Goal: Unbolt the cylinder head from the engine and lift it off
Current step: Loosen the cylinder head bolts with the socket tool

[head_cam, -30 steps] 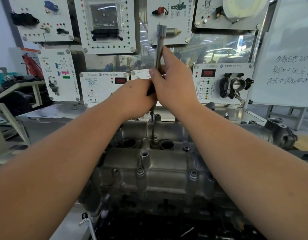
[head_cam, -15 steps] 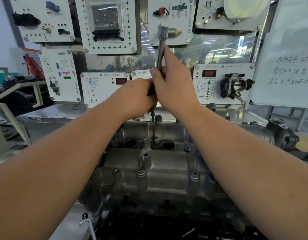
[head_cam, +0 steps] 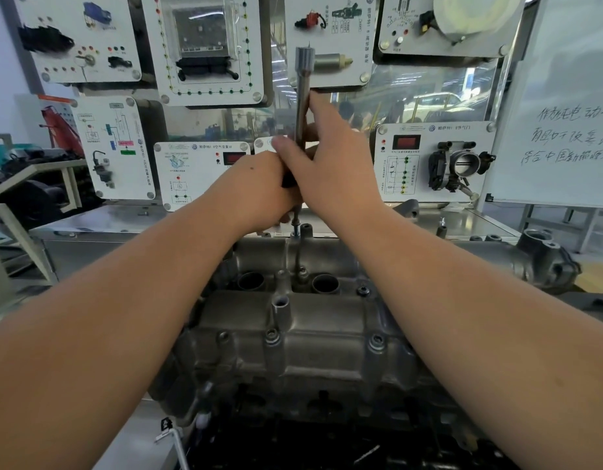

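The grey cast cylinder head (head_cam: 313,340) lies lengthwise below me on the engine, with two round bores and several bolts along its ridges. A long steel socket wrench (head_cam: 303,96) stands nearly upright over its far middle, with its thin shaft (head_cam: 297,256) running down to a bolt between the two bores. My left hand (head_cam: 249,191) is closed around the wrench's lower part. My right hand (head_cam: 334,164) wraps the bar just above it, thumb along the steel. The two hands touch each other.
White training panels (head_cam: 205,49) with electrical parts hang on a frame right behind the engine. A throttle body panel (head_cam: 435,161) sits at the right, a whiteboard (head_cam: 564,106) beyond it. A small hex key (head_cam: 174,439) lies at the lower left by the engine.
The wrench's top has swung slightly left to a more upright stance. Both hands keep the same grip, and the engine has not moved.
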The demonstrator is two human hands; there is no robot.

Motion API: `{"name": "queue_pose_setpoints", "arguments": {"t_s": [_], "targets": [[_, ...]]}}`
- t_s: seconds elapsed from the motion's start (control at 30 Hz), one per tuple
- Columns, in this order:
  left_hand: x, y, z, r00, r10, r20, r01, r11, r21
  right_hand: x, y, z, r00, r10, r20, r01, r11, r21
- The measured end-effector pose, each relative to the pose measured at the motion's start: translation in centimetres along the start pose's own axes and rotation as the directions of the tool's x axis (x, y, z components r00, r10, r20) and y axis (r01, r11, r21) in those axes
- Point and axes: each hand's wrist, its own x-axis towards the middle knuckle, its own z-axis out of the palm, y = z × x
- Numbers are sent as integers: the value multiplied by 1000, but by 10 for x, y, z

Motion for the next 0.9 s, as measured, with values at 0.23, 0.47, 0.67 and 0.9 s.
{"name": "queue_pose_setpoints", "arguments": {"t_s": [0.23,0.47,0.67,0.9], "targets": [[-2,0,2,999,34,-7,-34,999,-10,5,5,2,999,30,-12,-30,999,-10],[-2,-1,2,999,30,-26,-30,1000,-5,5,4,-1,997,6,-75,-7,1000,-5],[-1,0,0,999,42,-5,-42,999,-17,4,5,1,998,43,-39,-40,996,74],[-2,0,1,999,32,-19,-33,999,-42,5,4,0,999,23,-36,-22,1000,19]]}}
